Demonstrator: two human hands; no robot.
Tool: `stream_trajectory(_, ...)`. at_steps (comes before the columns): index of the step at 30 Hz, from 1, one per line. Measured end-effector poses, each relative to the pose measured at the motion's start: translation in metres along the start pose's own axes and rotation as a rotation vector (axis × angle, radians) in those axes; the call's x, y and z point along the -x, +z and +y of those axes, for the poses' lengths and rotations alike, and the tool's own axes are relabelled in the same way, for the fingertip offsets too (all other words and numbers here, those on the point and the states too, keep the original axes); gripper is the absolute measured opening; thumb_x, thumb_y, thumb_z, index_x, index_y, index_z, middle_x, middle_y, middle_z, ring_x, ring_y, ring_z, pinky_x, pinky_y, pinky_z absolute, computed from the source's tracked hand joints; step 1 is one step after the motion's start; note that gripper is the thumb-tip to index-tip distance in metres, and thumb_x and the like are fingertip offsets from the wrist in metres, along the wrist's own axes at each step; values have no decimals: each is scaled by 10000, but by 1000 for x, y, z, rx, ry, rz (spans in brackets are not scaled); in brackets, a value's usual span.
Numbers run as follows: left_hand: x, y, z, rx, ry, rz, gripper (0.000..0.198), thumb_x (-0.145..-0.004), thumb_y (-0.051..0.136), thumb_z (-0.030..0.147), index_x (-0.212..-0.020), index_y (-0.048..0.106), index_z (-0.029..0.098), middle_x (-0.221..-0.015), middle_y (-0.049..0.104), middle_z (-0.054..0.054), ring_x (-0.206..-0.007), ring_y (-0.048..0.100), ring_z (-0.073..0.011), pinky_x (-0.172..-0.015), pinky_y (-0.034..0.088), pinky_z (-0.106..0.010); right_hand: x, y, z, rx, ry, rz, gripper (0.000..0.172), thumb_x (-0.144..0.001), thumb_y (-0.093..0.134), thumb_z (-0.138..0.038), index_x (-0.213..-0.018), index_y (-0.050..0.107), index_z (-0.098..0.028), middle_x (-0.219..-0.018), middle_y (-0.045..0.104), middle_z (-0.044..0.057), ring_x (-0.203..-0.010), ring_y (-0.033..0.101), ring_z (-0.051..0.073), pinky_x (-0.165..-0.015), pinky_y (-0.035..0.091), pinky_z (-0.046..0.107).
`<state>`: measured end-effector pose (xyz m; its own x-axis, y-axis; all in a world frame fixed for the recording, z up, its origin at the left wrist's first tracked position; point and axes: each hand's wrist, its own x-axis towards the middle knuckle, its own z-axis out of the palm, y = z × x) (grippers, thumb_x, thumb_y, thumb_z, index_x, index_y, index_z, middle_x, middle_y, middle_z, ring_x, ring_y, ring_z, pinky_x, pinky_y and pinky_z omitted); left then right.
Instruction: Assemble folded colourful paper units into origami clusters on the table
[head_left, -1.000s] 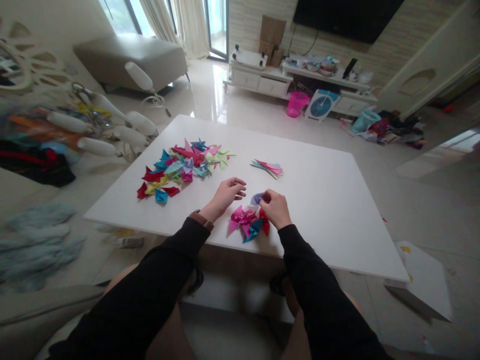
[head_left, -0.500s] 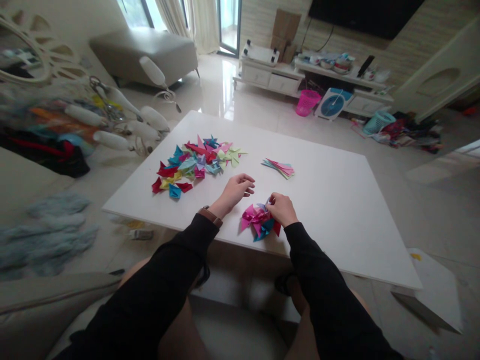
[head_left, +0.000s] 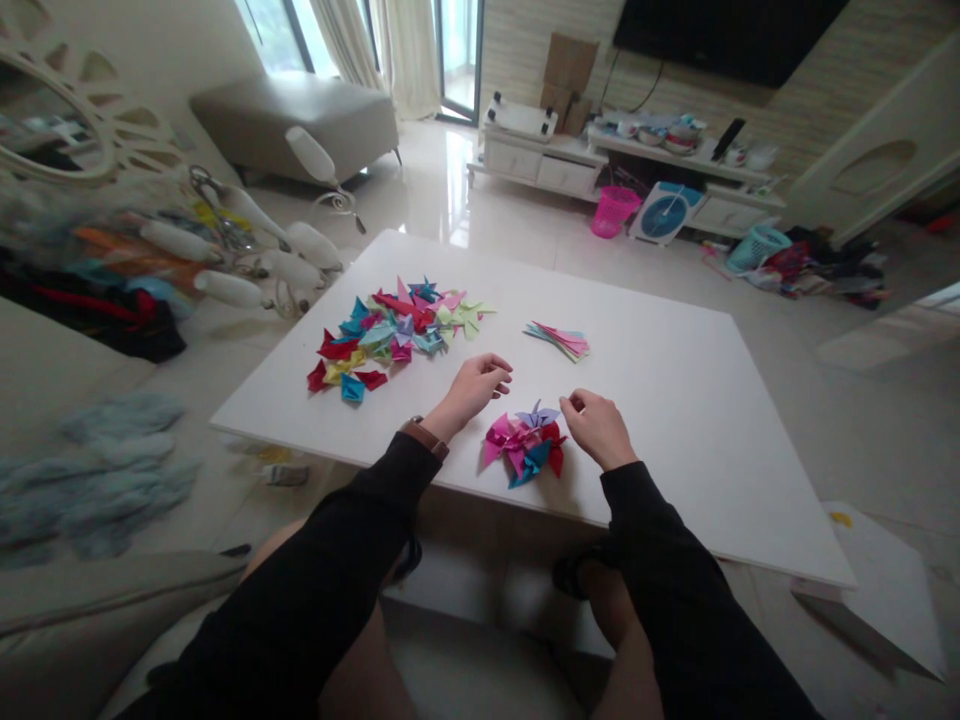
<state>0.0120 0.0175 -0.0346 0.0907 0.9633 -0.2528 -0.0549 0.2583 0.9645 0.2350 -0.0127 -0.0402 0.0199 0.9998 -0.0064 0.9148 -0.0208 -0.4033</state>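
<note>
Near the front edge of one white table (head_left: pixel 675 410) lies one small cluster of folded paper (head_left: pixel 516 440).
Its pink, red, blue and lavender pieces overlap too closely for a sure count; the lavender piece (head_left: pixel 537 417), on the far side, has a thin tip pointing away from the person, while the blue piece (head_left: pixel 532 462) runs lengthwise from near left to far right. The left hand (head_left: pixel 481 380) is beyond the cluster, fingers loosely curved, with nothing seen in its grasp; the right hand (head_left: pixel 598 425) is just beside the lavender piece, thumb and forefinger drawn close, and whether it pinches anything I cannot tell. One fanned stack of paper strips (head_left: pixel 561 340) slants from far left to near right; one larger heap of folded paper (head_left: pixel 401 325), uncountable through overlap, lies to the left.
</note>
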Motion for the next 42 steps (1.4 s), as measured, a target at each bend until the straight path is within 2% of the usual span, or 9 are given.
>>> stream_trajectory(9,-8,9,-20,-267,52,-90,93,-794,590,162,-871,642,154,-793,688,-46,-680,670,-153,-643,476,-261,16,-5,2,-57,-19,-115,205,-864,600,-330,-697,667,-232,-739,733,47,-727,649,202,-661,389,296)
stream_trajectory(13,-17,-1,-26,-467,73,-8,153,-816,599,203,-948,651,146,-865,722,-73,-796,684,-183,-723,499,-285,16,-8,9,-37,-24,-127,218,-880,577,-355,-737,680,-227,-784,743,52,-766,661,204,-685,400,295)
stream_trajectory(16,-22,-16,-27,-609,48,72,235,-838,583,241,-1032,661,132,-1025,742,-117,-937,691,-214,-834,511,-315,16,-13,15,-48,-21,-129,222,-884,569,-367,-754,685,-229,-798,745,47,-767,661,201,-693,406,297)
stream_trajectory(20,-24,-49,-20,-874,10,183,373,-864,566,290,-1180,649,112,-1249,687,-178,-1157,643,-276,-1001,467,-364,19,-18,21,-67,-7,-127,219,-878,575,-373,-758,689,-230,-809,747,43,-755,657,202,-688,409,303)
stream_trajectory(23,-23,-73,-16,-1115,-55,375,456,-867,574,366,-1239,650,114,-1378,592,-224,-1326,519,-372,-1097,399,-468,21,-21,26,-85,-6,-121,221,-878,569,-368,-757,689,-228,-808,747,46,-753,657,203,-683,407,304)
stream_trajectory(25,-22,-86,-16,-1232,-131,436,513,-870,562,419,-1277,643,116,-1492,482,-244,-1410,417,-422,-1121,368,-531,21,-22,28,-93,-9,-115,222,-879,567,-369,-758,689,-229,-805,746,45,-749,656,203,-680,404,304)
stream_trajectory(28,-20,-98,-20,-1301,-219,375,556,-876,535,438,-1304,640,99,-1569,400,-240,-1446,373,-429,-1137,357,-541,20,-24,30,-102,-19,-113,214,-875,569,-363,-758,689,-230,-804,745,39,-747,653,202,-679,403,304)
stream_trajectory(35,-23,-106,-22,-1402,-272,291,671,-878,487,505,-1321,630,22,-1447,517,-293,-1364,472,-428,-1096,396,-497,19,-26,27,-117,-12,-107,217,-879,571,-362,-746,684,-234,-813,748,37,-771,657,204,-700,405,305)
stream_trajectory(42,-24,-108,-23,-1398,-281,303,602,-862,532,512,-1229,699,64,-1389,574,-300,-1330,506,-457,-1040,429,-546,20,-25,25,-105,-29,-109,214,-881,570,-361,-745,670,-231,-813,746,41,-778,652,202,-697,393,299)
